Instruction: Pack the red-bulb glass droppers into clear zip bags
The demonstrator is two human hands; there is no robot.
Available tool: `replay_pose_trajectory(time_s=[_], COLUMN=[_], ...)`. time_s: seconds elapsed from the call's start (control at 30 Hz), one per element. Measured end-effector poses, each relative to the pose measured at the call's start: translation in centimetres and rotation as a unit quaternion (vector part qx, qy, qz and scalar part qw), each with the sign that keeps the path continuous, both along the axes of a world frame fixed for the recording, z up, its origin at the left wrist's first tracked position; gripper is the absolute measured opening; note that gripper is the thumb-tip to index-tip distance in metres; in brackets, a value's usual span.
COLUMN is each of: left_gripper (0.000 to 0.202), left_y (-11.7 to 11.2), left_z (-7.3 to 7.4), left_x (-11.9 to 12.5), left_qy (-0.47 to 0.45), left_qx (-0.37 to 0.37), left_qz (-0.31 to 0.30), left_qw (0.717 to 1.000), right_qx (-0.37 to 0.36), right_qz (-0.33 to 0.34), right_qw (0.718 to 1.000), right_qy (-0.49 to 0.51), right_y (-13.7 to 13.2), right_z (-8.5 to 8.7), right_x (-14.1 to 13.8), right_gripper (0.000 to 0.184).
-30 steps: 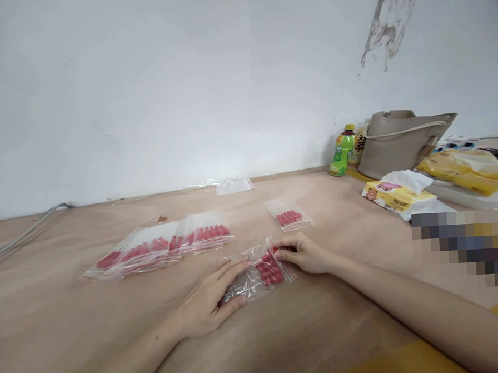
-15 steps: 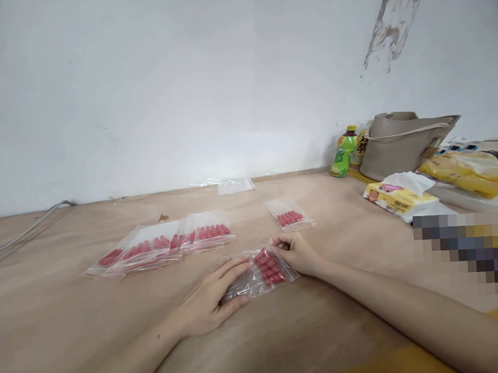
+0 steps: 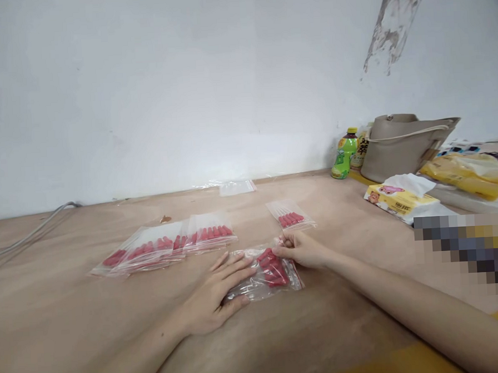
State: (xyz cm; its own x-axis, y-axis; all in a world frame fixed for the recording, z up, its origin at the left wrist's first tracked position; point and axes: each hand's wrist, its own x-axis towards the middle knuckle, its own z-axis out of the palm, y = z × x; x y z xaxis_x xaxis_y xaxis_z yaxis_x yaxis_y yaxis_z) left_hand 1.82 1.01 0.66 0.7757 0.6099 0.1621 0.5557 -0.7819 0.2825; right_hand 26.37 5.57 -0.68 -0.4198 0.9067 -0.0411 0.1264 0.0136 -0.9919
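Note:
A clear zip bag [image 3: 254, 289] lies on the brown-covered table in front of me, with several small red pieces [image 3: 274, 271] inside. My left hand [image 3: 215, 291] rests flat on the left part of this bag, its fingers spread. At the bag's upper right corner, my right hand [image 3: 296, 248] pinches the plastic between thumb and fingers. What the red pieces are, I cannot tell; they have narrow pale ends in the other bags. Beyond my left hand lies an overlapping row of filled zip bags [image 3: 152, 250]. One more filled bag [image 3: 291, 216] lies apart, behind my right hand.
Flat clear bags [image 3: 237, 188] lie by the wall. At the back right stand a green drink bottle [image 3: 344, 155] and a grey-beige bag [image 3: 397, 151], with a yellow tissue box [image 3: 400, 201] in front. A grey cable [image 3: 38, 228] runs along the left.
The red pieces in the held bag have shifted from neat rows to a less even cluster. My right hand has moved slightly rightward at the corner; my left hand stays on the bag.

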Motion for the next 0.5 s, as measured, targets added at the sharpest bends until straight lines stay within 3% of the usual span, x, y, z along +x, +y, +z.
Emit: replay_pose_trajectory(time_s=[0.17,0.27,0.37,0.5], left_gripper=[0.048,0.048,0.046,0.044], left_y=[0.0,0.0,0.0,0.0], left_z=[-0.5,-0.7,-0.8,-0.9], left_x=[-0.3,-0.5,-0.6,-0.5], left_qy=[-0.016,-0.016,-0.015,-0.014], left_qx=[0.006,-0.010,-0.012,-0.004], left_qz=[0.040,0.046,0.047,0.049], left_qw=[0.999,0.999,0.999,0.999], right_qx=[-0.074,-0.062,-0.042,-0.067], right_qz=[-0.079,-0.163,-0.198,-0.199], right_qw=[0.990,0.972,0.956,0.934], right_qy=[0.088,0.159,0.210,0.291], right_y=[0.5,1.9,3.8,5.9], right_z=[2.9,4.7,5.2,3.3], right_x=[2.9,3.9,2.0,-4.0], right_gripper=[0.012,0.003,0.007,0.007])
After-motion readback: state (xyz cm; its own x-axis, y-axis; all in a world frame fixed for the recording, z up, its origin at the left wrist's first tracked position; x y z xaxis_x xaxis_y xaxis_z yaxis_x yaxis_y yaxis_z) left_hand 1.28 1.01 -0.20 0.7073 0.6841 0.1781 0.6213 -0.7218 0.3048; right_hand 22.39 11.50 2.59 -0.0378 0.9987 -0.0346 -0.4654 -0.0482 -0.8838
